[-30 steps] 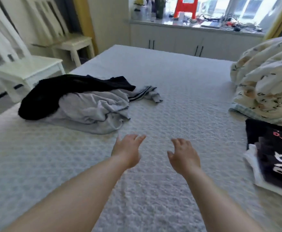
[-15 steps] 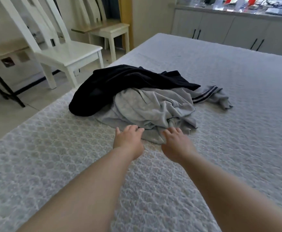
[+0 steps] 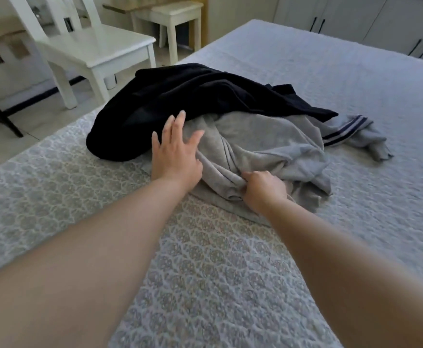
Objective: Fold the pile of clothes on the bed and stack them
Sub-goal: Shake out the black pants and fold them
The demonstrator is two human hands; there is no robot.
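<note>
Clothes lie heaped on the near-left part of the bed (image 3: 356, 101), unfolded: a grey garment (image 3: 268, 149) in front, with a striped cuff (image 3: 343, 129) trailing off to the right, and a black garment (image 3: 192, 101) draped over its far side and spilling left. Both look soft and limp, light enough to lift one-handed, but likely to sag and tangle (the black one lies partly on the grey, so pulling the grey will probably drag it). Taking hold at a hem, a shoulder seam or the cuff would, I judge, free it more cleanly than grabbing a bunched fold.

Right hand (image 3: 263, 189) pinches a gathered ridge of the grey cloth at its near edge, fingers curled into the fabric. Left hand (image 3: 177, 151) is spread, fingers straight, resting flat where grey meets black.

No basket or box is in view to hold anything. A white chair (image 3: 92, 49) and a stool (image 3: 177, 13) stand on the floor to the far left, and cupboards (image 3: 381, 23) line the far wall.
</note>
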